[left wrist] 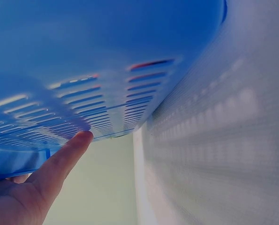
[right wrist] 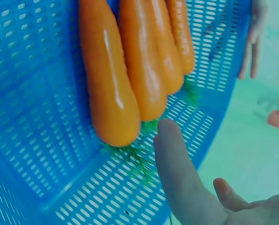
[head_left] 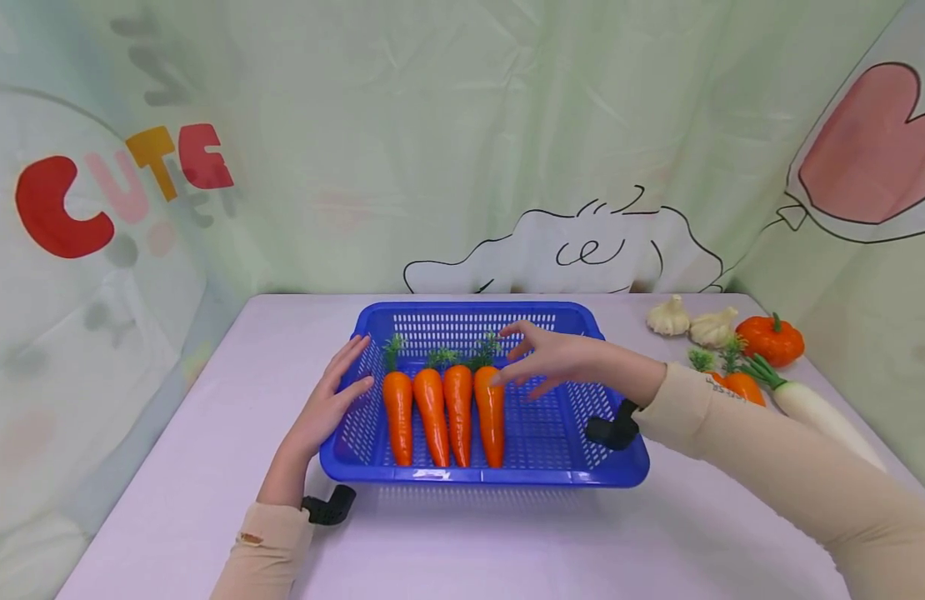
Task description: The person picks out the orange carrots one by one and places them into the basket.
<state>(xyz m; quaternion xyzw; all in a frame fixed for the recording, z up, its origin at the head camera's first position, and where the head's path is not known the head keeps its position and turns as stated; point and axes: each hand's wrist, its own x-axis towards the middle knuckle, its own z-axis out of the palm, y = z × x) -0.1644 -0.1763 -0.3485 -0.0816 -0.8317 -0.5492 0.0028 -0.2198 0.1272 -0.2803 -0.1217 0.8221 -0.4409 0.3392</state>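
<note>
Several orange carrots (head_left: pixel 397 417) with green tops lie side by side in a blue plastic basket (head_left: pixel 477 476). At the basket's left rim rests my left hand (head_left: pixel 329 408), its fingers extended; the left wrist view has one fingertip against the slotted wall (left wrist: pixel 113 112). Over the right-hand carrot (head_left: pixel 491 421) hovers my right hand (head_left: pixel 548 357), fingers spread and slightly bent, gripping nothing. From the right wrist, a finger appears beside the leafy end of the nearest carrot (right wrist: pixel 109 84), with a gap visible between them.
Right of the basket stand two garlic bulbs (head_left: pixel 668 317) and an orange pumpkin (head_left: pixel 770 339). A white radish (head_left: pixel 826 417) and more orange vegetables with green tops (head_left: pixel 743 386) lie nearer, partly behind the right sleeve. A printed curtain (head_left: pixel 357 167) hangs behind the table (head_left: pixel 207 433).
</note>
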